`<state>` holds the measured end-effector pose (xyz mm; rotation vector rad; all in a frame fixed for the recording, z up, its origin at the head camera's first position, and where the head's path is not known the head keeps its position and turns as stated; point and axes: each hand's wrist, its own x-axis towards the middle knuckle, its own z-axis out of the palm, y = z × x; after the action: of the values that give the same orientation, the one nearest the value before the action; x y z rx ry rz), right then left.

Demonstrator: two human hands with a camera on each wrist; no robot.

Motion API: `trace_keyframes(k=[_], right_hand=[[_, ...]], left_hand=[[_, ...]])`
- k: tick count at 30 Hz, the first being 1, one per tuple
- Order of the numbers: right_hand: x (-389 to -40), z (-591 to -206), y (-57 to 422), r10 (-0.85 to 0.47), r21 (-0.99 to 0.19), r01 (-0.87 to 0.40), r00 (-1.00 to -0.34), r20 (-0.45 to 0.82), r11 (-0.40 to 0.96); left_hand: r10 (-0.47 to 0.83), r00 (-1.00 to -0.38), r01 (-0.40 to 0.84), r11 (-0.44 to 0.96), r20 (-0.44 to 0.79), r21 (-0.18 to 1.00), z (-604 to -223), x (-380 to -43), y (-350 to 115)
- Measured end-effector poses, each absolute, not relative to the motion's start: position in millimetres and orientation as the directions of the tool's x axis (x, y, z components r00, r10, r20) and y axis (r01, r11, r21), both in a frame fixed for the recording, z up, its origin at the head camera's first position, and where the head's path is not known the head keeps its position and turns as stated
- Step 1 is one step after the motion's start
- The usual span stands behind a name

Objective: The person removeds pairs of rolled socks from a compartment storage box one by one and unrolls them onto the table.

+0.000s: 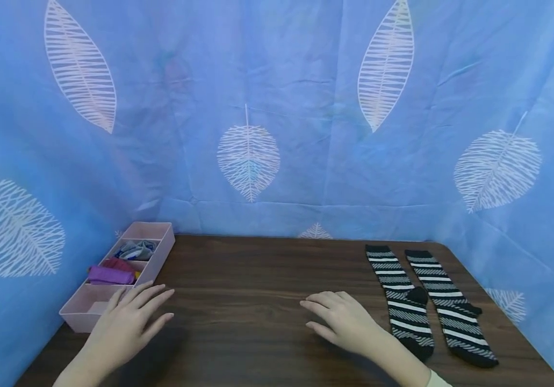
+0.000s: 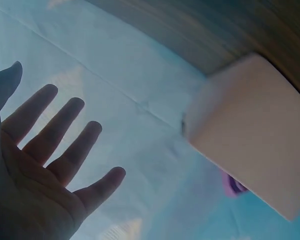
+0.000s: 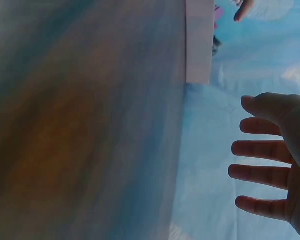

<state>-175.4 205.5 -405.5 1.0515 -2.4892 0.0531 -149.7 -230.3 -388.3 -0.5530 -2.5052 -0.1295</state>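
Observation:
My left hand hovers at the left of the table, fingers spread, overlapping the near corner of a pale pink divided box in the head view. Nothing is in that hand; the left wrist view shows its bare palm and the box wall. My right hand, also holding nothing, is over the middle right with fingers stretched out. To its right, two black socks with white and grey stripes lie flat side by side, a left sock and a right sock, toes toward me.
In the box's compartments are a rolled purple cloth, a dark red cloth and a grey-blue bundle. The front compartment shows its bare floor. A blue curtain with white leaf prints surrounds the dark wooden table.

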Motion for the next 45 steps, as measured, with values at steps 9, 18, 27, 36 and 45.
trace_keyframes(k=[9, 18, 27, 36, 45], right_hand=[[-190, -389, 162, -0.724, 0.153, -0.766, -0.493, 0.482, 0.624], [-199, -381, 117, -0.761, 0.160, -0.810, -0.436, 0.480, 0.565], [-200, -390, 77, -0.825, 0.177, -0.850, -0.397, 0.403, 0.496], [-203, -388, 49, -0.840, 0.158, -0.865, -0.394, 0.372, 0.476], [-209, -381, 17, -0.850, 0.172, -0.873, -0.371, 0.373, 0.457]], left_hand=[[0.337, -0.638, 0.422, 0.905, 0.692, -0.052, -396, -157, -269], [0.265, -0.698, 0.338, 0.941, 0.665, -0.020, -404, -164, -293], [0.071, -0.920, 0.111, 0.990, 0.384, 0.083, -404, -160, -312], [-0.014, -0.963, 0.022, 0.991, 0.268, 0.130, -408, -162, -323], [-0.041, -0.962, 0.000, 0.989, 0.269, 0.150, -405, -161, -324]])
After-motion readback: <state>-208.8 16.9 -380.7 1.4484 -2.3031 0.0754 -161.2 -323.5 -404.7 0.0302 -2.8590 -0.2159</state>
